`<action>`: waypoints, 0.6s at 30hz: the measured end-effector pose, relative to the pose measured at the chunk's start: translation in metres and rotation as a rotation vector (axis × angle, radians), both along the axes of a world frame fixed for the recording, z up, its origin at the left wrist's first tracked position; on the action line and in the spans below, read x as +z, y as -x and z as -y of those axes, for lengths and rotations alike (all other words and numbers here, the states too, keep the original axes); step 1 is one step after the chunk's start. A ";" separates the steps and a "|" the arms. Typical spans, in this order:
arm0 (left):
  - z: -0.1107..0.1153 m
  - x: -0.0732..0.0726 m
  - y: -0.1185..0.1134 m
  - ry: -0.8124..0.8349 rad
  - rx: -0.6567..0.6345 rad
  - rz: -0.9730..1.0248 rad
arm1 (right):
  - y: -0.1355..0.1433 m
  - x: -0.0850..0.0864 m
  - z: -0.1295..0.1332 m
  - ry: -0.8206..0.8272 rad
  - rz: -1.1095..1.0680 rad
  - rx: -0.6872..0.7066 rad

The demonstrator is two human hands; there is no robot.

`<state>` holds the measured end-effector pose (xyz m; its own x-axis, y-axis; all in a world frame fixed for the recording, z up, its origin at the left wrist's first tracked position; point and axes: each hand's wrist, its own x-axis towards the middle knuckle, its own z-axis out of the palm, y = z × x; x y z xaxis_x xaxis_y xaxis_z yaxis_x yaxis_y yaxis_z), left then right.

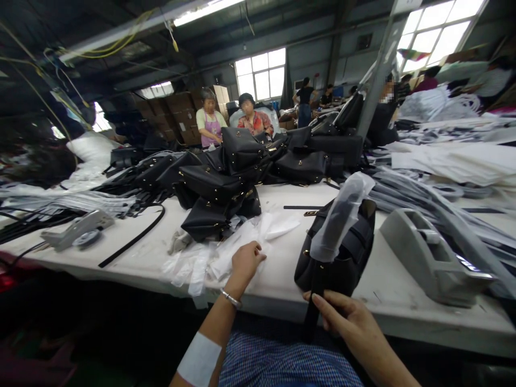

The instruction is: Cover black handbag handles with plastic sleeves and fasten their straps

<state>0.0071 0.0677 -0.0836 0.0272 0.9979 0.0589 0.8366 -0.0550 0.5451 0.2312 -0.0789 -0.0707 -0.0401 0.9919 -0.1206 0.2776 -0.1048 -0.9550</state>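
Observation:
On the near table edge stands a black handbag (365, 242), its handle wrapped in a whitish plastic sleeve (336, 220). My right hand (342, 312) pinches a black strap (311, 317) that hangs down in front of the bag. Fingers loosely curled, my left hand (246, 263) is beside a heap of thin white plastic bags (226, 255); a small gap shows between thumb and index finger, with nothing visible in it. Behind that heap lies a pile of black handbags (209, 185) with gold-coloured studs.
A grey tape dispenser (431, 258) stands at the right, another tape dispenser (78, 231) at the left. A loose black strap (139, 236) curves across the white table (278, 277). Wrapped straps (435, 215) are heaped at right. Two people (212, 123) are across the table.

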 end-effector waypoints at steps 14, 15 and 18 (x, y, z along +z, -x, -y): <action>0.020 0.041 0.003 -0.015 -0.172 0.614 | 0.002 0.000 -0.006 0.066 -0.225 0.013; 0.032 0.042 -0.001 0.055 -0.200 0.719 | 0.003 0.001 -0.006 0.062 -0.244 0.022; 0.071 0.041 -0.013 0.256 -0.261 0.923 | 0.007 0.006 -0.005 -0.013 -0.240 0.054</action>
